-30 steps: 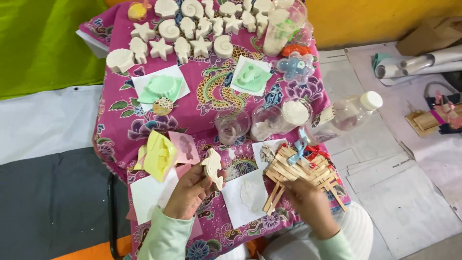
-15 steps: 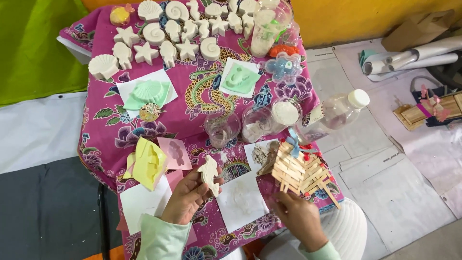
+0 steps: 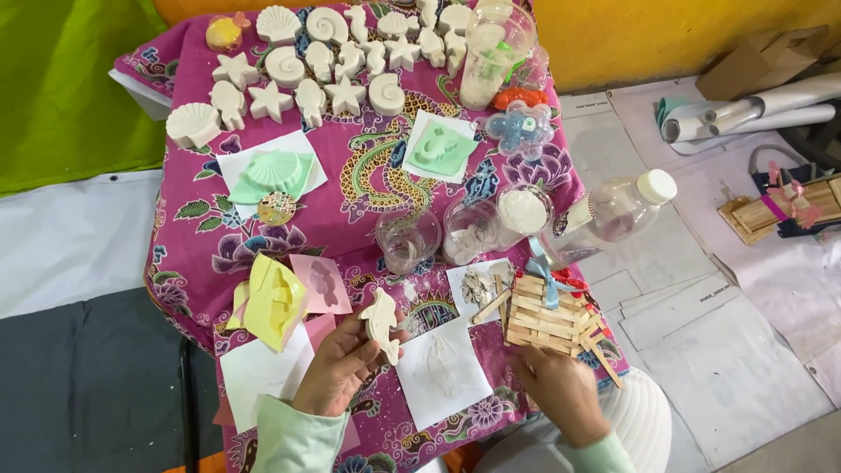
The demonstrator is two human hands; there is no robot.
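Note:
My left hand (image 3: 337,368) holds a small white plaster figure (image 3: 383,324) upright above the pink patterned cloth (image 3: 368,171). My right hand (image 3: 554,385) rests at the near edge of the table, touching the underside of a small frame made of wooden sticks (image 3: 543,317) with a blue ribbon. Between the hands lies a white paper square (image 3: 442,372) with plaster dust on it. A yellow mould (image 3: 276,300) and a pink mould (image 3: 322,282) lie left of the figure.
Several white plaster shells and stars (image 3: 307,83) fill the far part of the table. Green moulds (image 3: 272,168) sit on paper. Clear cups (image 3: 407,238), a jar of powder (image 3: 524,210) and a tipped plastic bottle (image 3: 618,210) stand mid-table. Paper rolls (image 3: 753,114) lie on the floor to the right.
The view has shifted slightly. My left hand still holds the plaster figure, and my right hand stays by the stick frame, which has been set lower on the table.

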